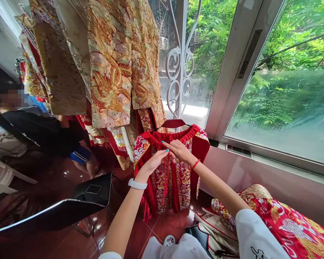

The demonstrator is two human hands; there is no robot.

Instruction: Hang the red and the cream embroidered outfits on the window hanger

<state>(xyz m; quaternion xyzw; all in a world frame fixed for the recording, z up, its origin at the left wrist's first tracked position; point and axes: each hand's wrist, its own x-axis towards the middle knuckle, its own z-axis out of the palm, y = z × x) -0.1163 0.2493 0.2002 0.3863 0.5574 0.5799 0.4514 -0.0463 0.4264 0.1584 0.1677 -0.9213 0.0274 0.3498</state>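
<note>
A red embroidered skirt [183, 180] with a gathered waistband hangs in front of me from a dark red hanger [173, 123]. Both my hands meet just below its waistband. A thin red drawstring [165, 180] dangles in a loop and loose ends from between my fingers. My left hand [157, 160] has its fingers closed on the drawstring. My right hand [179, 150] lies against the front of the waistband, its index finger stretched to the left, the other fingers curled at the cord. Part of the drawstring is hidden behind my fingers.
Gold embroidered garments [110, 72] hang at the upper left. A red and gold embroidered garment [288, 219] lies at the lower right. A black chair [94, 187] stands left, and a person in dark clothes [40, 126] sits beyond it. A phone [239, 151] rests on the windowsill.
</note>
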